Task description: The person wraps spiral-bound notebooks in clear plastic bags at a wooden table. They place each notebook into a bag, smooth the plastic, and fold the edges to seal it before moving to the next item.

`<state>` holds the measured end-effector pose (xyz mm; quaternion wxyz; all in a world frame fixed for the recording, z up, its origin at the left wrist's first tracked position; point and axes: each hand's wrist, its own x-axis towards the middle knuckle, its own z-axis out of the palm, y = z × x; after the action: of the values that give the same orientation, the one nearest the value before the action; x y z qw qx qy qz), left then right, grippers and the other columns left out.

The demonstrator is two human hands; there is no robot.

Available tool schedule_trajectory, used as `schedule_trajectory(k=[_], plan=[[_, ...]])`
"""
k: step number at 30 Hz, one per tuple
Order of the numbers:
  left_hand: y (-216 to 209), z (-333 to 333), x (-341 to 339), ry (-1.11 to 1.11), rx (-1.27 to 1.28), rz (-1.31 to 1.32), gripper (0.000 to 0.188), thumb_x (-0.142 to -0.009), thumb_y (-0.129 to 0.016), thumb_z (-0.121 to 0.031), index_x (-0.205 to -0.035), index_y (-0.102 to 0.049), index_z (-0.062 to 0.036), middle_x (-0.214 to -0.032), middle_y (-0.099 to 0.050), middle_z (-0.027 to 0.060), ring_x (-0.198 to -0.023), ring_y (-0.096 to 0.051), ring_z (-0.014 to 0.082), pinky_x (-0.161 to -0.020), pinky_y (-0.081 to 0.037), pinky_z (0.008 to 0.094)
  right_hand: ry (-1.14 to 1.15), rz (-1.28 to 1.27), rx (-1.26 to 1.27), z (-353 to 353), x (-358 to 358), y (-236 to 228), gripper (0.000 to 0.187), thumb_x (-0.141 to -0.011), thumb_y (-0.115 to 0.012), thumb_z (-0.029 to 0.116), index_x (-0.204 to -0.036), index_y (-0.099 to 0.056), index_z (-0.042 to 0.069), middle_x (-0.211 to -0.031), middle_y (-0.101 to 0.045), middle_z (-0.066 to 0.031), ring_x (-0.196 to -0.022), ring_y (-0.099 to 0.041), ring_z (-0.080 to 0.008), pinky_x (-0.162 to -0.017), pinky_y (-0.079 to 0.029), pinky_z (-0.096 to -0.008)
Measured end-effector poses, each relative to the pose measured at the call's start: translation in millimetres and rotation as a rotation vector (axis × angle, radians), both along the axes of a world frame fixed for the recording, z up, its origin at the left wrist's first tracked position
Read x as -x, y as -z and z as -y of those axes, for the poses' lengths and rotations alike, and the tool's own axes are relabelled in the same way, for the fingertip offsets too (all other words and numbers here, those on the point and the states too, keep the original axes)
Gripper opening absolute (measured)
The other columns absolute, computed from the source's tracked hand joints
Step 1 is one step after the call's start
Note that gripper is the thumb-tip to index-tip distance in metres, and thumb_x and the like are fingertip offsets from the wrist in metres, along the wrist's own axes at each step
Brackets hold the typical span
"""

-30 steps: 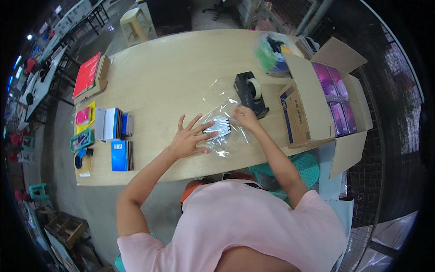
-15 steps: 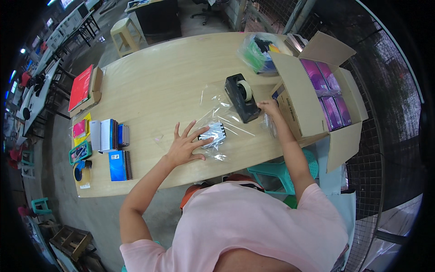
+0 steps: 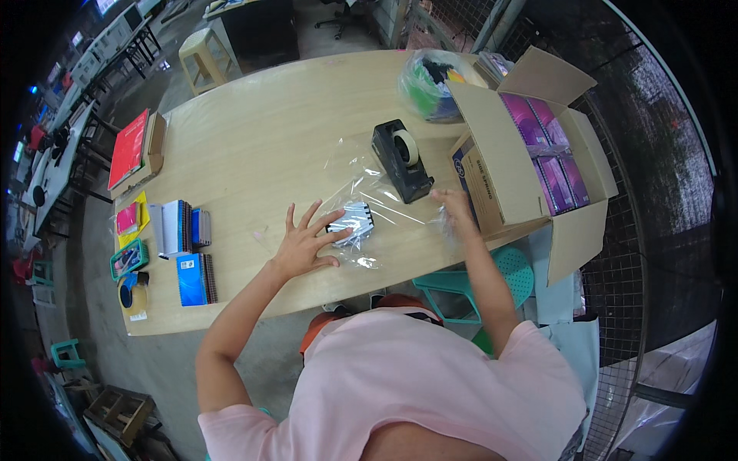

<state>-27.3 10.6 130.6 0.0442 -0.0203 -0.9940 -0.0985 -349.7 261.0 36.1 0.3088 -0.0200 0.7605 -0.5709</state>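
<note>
My left hand (image 3: 304, 244) lies with its fingers spread, the fingertips pressing on a small notebook (image 3: 355, 219) with a light striped cover. Clear plastic film (image 3: 377, 184) surrounds the notebook and stretches out flat toward the tape dispenser. My right hand (image 3: 455, 209) is beside the near end of the black tape dispenser (image 3: 401, 165), its fingers drawn together in a pinch. What they grip is too small to make out. Some crumpled clear plastic (image 3: 444, 224) shows under that hand.
An open carton (image 3: 484, 169) of purple spiral notebooks (image 3: 557, 183) stands on the right, beside a bag (image 3: 430, 92) of coloured items. At left are blue spiral notebooks (image 3: 196, 279), a green basket (image 3: 129, 260), tape rolls (image 3: 132, 296) and a red book (image 3: 129, 150).
My right hand has come slightly away from the dispenser's near end, its fingers still pinched. My left hand stays spread on the notebook. The whole view has shifted a little.
</note>
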Motion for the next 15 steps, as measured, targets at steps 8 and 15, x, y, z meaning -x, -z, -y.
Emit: schedule_trajectory(k=[8, 15], plan=[[5.5, 2.8, -7.2, -0.014, -0.038, 0.013, 0.067, -0.071, -0.056, -0.070, -0.132, -0.049, -0.0437, -0.153, -0.029, -0.0068, -0.145, -0.013, 0.0334, -0.109, 0.000, 0.0677, -0.034, 0.420, 0.660, 28.4, -96.4, -34.8, 0.018, -0.087, -0.070, 0.023, -0.084, -0.064, 0.007, -0.068, -0.054, -0.0007, -0.050, -0.048, -0.0115, -0.047, -0.040, -0.0271], [8.2, 5.9, -0.2, 0.043, -0.014, -0.044, 0.067, -0.072, -0.054, -0.071, -0.133, -0.048, -0.0446, -0.154, -0.026, -0.0046, -0.145, -0.011, 0.0320, -0.110, -0.005, 0.0684, -1.082, -0.571, 0.251, 123.4, -119.7, -121.8, 0.021, -0.075, -0.074, 0.021, -0.074, -0.068, 0.001, -0.071, -0.067, -0.0080, -0.061, -0.062, -0.0192, -0.057, -0.047, -0.0334]])
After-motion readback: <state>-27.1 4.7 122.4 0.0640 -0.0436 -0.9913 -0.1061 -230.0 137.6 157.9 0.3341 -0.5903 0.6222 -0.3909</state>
